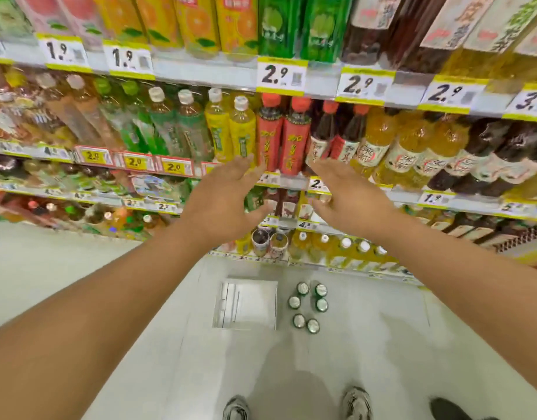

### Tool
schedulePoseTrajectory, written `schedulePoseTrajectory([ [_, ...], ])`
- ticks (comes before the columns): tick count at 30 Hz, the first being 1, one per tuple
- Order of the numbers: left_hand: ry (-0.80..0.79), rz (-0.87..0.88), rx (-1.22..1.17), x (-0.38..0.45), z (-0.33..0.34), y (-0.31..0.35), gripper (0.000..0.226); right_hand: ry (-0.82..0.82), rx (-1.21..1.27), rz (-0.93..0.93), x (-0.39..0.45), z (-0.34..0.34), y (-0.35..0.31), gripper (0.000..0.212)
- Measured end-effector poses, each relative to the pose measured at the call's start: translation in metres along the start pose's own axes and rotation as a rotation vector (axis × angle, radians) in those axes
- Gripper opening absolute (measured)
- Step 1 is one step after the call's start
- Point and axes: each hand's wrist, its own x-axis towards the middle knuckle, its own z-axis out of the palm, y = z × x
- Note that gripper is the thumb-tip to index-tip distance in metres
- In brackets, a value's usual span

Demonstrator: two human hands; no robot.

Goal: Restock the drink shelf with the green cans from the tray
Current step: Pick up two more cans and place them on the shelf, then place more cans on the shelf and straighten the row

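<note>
- Six green cans [308, 307] stand on the pale floor [109, 298], close together in pairs, tops up.
- A flat white tray [246, 304] lies just beside them on their left. It looks bare inside.
- The drink shelf [294, 181] is packed with bottles, row over row. Two red-label bottles [282, 134] stand right behind the hands.
- The left hand [224, 198] is spread wide with straight fingers. It holds nothing.
- The right hand [349, 195] is spread the same way and holds nothing too.
- The two hands are apart, up in front of the shelf edge.
- The low shelves are blurry and partly hidden by the arms.
- Yellow price tags [281, 75] run along each shelf edge.
- Two shoes [356, 404] show at the bottom, cut off.
- There is open floor around the cans.
</note>
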Motion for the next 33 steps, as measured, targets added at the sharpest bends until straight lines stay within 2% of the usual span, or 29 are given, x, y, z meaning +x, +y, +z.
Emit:
schedulePoseTrajectory([
  [9,-0.035,-0.076,-0.032,-0.007,0.198,0.025,0.076,-0.093,0.029,0.014,-0.023,0.157,0.090,0.069],
  [15,-0.026,-0.017,-0.088,-0.015,0.362,0.041,0.072,-0.114,0.006,0.023,-0.041,0.300,0.156,0.068],
  [24,-0.105,-0.074,-0.133,-0.033,0.602,0.047,0.078,-0.158,0.041,0.100,-0.071,0.512,0.241,0.070],
  [33,-0.166,-0.141,-0.126,-0.035,0.756,0.039,0.075,-0.201,0.086,0.098,-0.079,0.666,0.289,0.070],
])
